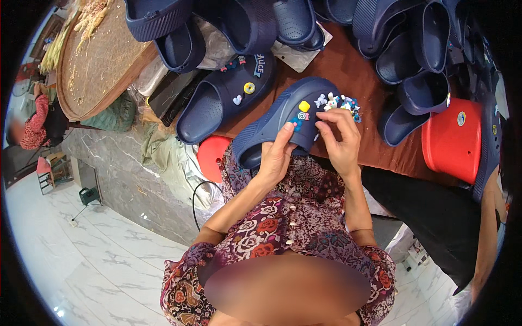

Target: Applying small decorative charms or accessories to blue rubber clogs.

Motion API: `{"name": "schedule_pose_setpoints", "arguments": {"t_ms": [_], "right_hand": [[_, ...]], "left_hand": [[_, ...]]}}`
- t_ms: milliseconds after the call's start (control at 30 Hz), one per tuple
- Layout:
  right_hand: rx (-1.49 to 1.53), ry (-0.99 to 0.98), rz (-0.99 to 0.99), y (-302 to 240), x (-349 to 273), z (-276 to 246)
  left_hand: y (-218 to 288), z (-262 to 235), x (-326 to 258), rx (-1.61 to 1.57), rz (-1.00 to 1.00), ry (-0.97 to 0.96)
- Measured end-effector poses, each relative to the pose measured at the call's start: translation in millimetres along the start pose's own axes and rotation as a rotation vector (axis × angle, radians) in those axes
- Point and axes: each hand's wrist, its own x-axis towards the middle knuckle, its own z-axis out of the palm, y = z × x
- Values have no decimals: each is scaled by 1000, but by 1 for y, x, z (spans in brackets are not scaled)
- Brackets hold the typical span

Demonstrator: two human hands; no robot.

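A navy clog [280, 117] lies tilted in front of me, its toe away from me. My left hand [276, 157] grips it at the side, thumb on top and fingers inside the opening. A yellow charm [304, 106], a swirl-shaped charm [303, 116] and a blue charm [296, 123] sit on its upper. Close to the clog's right side, my right hand [342, 144] has its fingers drawn together; whatever they hold is hidden. Just beyond those fingertips is a cluster of small white and blue charms [333, 101].
Left of it rests another navy clog [217, 103] with charms on it. Several plain navy clogs [399, 54] crowd the back and right of the brown-covered table [375, 130]. A red bin [452, 141] stands at right, near another person's arm [488, 228]. A round woven tray [100, 60] is at far left.
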Motion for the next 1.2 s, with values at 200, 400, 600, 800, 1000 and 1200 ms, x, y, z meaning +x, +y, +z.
{"name": "schedule_pose_setpoints", "arguments": {"t_ms": [200, 400, 600, 800, 1000, 1200], "right_hand": [[-107, -106, -14, -7, 2, 6], [-109, 23, -46, -5, 6, 11], [-110, 185, 40, 15, -1, -15], [-146, 122, 78, 21, -25, -12], [51, 23, 244, 7, -32, 10], [1, -33, 282, 3, -51, 34]], "left_hand": [[3, 11, 7, 106, 63, -11], [18, 11, 25, -82, -81, 83], [29, 6, 38, -267, -244, 98], [26, 1, 44, -312, -214, 210], [31, -11, 39, -288, -273, 85], [31, -30, 18, -66, -258, -25]]}}
